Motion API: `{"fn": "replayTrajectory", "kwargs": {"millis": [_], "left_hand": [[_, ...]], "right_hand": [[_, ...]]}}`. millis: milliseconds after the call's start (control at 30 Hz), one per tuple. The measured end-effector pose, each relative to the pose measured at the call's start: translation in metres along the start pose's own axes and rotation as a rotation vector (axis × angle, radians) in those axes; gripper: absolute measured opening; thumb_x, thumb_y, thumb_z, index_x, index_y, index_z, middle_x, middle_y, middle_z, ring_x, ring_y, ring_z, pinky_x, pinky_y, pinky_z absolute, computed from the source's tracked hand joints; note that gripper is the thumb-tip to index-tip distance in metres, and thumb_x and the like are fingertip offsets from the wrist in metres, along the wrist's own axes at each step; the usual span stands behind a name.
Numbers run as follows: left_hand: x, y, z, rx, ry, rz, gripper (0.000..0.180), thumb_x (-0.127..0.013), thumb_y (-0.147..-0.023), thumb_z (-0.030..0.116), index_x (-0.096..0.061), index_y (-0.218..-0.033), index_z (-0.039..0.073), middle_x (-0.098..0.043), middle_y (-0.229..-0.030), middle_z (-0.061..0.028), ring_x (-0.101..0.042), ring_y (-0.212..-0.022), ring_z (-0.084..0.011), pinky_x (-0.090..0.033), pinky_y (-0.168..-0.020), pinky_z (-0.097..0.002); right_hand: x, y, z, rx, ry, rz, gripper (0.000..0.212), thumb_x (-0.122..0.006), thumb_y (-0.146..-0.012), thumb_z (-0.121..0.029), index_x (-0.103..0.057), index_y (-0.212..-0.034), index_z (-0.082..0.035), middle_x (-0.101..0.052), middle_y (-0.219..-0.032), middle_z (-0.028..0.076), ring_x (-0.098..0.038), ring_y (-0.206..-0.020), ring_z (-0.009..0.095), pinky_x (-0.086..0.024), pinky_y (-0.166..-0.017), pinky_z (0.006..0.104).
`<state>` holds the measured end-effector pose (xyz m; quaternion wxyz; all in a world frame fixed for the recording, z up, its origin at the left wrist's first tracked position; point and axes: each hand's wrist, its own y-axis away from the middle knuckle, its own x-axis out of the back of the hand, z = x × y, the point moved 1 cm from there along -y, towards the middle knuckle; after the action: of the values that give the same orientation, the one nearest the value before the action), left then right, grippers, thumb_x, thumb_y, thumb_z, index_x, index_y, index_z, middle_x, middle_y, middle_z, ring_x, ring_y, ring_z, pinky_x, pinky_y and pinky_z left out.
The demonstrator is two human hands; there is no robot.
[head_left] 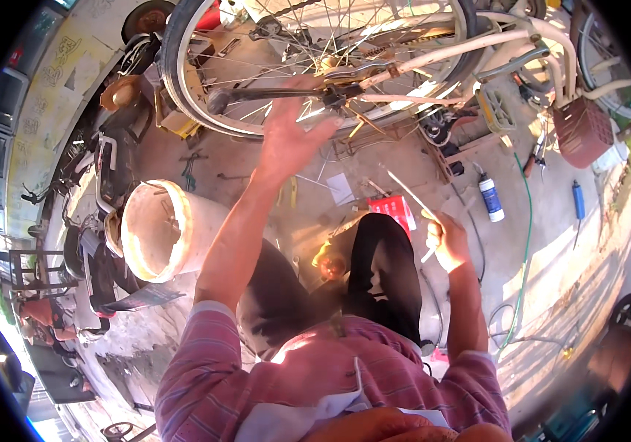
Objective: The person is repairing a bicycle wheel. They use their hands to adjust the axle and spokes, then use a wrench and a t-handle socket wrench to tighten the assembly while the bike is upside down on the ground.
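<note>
A bicycle wheel (256, 131) with a black tyre and thin spokes stands before me. Its pale frame (441, 55) runs off to the right. My left hand (286, 140) is raised at the wheel's near rim, thumb spread away from the fingers. Those fingers overlap a black bar (256, 96) with a knobbed end; glare hides whether they touch it. In my right hand (448, 241), above my right knee, a slim metal rod-shaped tool (404, 186) is gripped, its long end slanting up and left toward the wheel. Its exact kind is unclear.
A large whitish bucket (183, 232) stands left of my left forearm. On the concrete lie a red packet (396, 212), a blue-and-white bottle (490, 197), a blue-handled tool (578, 199) and a green hose (528, 250). A brown basket (583, 132) is at the right.
</note>
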<state>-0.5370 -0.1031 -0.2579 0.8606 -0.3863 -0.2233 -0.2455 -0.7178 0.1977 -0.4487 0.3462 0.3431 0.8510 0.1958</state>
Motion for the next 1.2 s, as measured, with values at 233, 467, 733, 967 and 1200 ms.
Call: {"fn": "replayTrajectory", "kwargs": {"millis": [233, 467, 733, 967, 1200], "left_hand": [[-0.024, -0.017, 0.0, 0.006, 0.171, -0.032, 0.048, -0.085, -0.079, 0.019, -0.065, -0.119, 0.003, -0.067, -0.123, -0.0151, -0.064, -0.117, -0.0287, -0.049, -0.103, -0.0391], [-0.027, -0.016, -0.004, 0.074, 0.301, -0.053, 0.04, -0.084, -0.083, 0.015, -0.063, -0.114, 0.001, -0.072, -0.109, -0.0125, -0.069, -0.103, -0.0223, -0.054, -0.094, -0.0352], [-0.027, -0.014, -0.001, 0.066, 0.285, -0.042, 0.037, -0.082, -0.085, 0.013, -0.063, -0.113, 0.0, -0.072, -0.108, -0.0139, -0.07, -0.1, -0.0221, -0.055, -0.092, -0.0352], [-0.031, -0.015, 0.007, 0.083, 0.297, -0.038, 0.036, -0.081, -0.086, 0.012, -0.062, -0.115, 0.0, -0.072, -0.107, -0.0133, -0.07, -0.1, -0.0212, -0.055, -0.091, -0.0351], [-0.032, -0.012, 0.0, 0.086, 0.315, -0.01, 0.036, -0.081, -0.086, 0.011, -0.062, -0.115, 0.001, -0.071, -0.109, -0.013, -0.069, -0.101, -0.0214, -0.055, -0.091, -0.0358]], "right_hand": [[-0.042, 0.108, -0.054, 0.601, -0.109, -0.037, 0.039, -0.05, -0.108, -0.021, -0.054, -0.136, 0.005, -0.037, -0.069, -0.005, -0.033, -0.058, 0.005, -0.027, -0.053, 0.023], [-0.073, 0.085, -0.049, 0.689, -0.021, 0.039, 0.034, -0.048, -0.11, -0.015, -0.057, -0.134, 0.007, -0.034, -0.071, -0.006, -0.028, -0.058, 0.004, -0.024, -0.051, 0.0235], [-0.1, 0.069, -0.052, 0.671, -0.03, 0.086, 0.029, -0.05, -0.108, -0.013, -0.057, -0.131, 0.004, -0.037, -0.071, -0.006, -0.03, -0.057, 0.003, -0.024, -0.05, 0.0237], [-0.082, 0.066, -0.063, 0.731, -0.138, 0.037, 0.032, -0.05, -0.108, -0.014, -0.057, -0.133, 0.006, -0.042, -0.07, -0.005, -0.035, -0.059, 0.003, -0.027, -0.052, 0.0237], [-0.08, 0.064, -0.069, 0.65, 0.117, 0.006, 0.032, -0.049, -0.108, -0.014, -0.058, -0.132, 0.006, -0.043, -0.069, -0.005, -0.037, -0.059, 0.004, -0.029, -0.053, 0.0239]]}}
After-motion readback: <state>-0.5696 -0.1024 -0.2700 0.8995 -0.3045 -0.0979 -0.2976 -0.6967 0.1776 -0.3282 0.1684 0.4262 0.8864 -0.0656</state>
